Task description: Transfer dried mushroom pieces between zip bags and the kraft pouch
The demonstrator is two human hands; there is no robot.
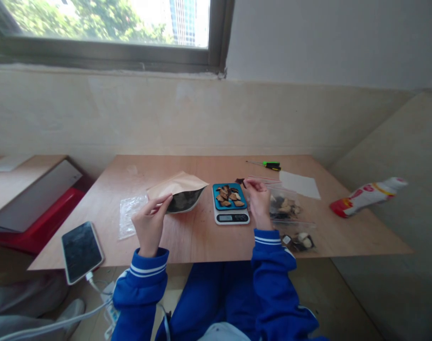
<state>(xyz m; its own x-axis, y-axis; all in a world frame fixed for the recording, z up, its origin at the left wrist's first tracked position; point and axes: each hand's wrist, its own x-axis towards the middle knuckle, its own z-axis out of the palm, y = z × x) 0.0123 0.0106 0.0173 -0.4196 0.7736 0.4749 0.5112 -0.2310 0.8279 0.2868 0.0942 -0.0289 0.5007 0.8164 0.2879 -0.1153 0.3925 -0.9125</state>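
My left hand [149,225] pinches the edge of a brown paper pouch [178,190] that lies open on its side on the wooden table [198,232], its dark mouth facing right. My right hand [258,201] is closed in a pinch on a small dark piece [241,182], just right of a small digital scale [230,202] whose blue platform carries several brown dried slices. A clear zip bag [285,203] with more dried pieces lies right beside my right hand.
An empty clear plastic bag [130,214] lies left of the pouch. A phone [81,251] on a charging cable overhangs the front left edge. A second small bag of pieces [298,240], white paper [300,184], a green screwdriver [269,165] and a red-white packet [367,195] lie right.
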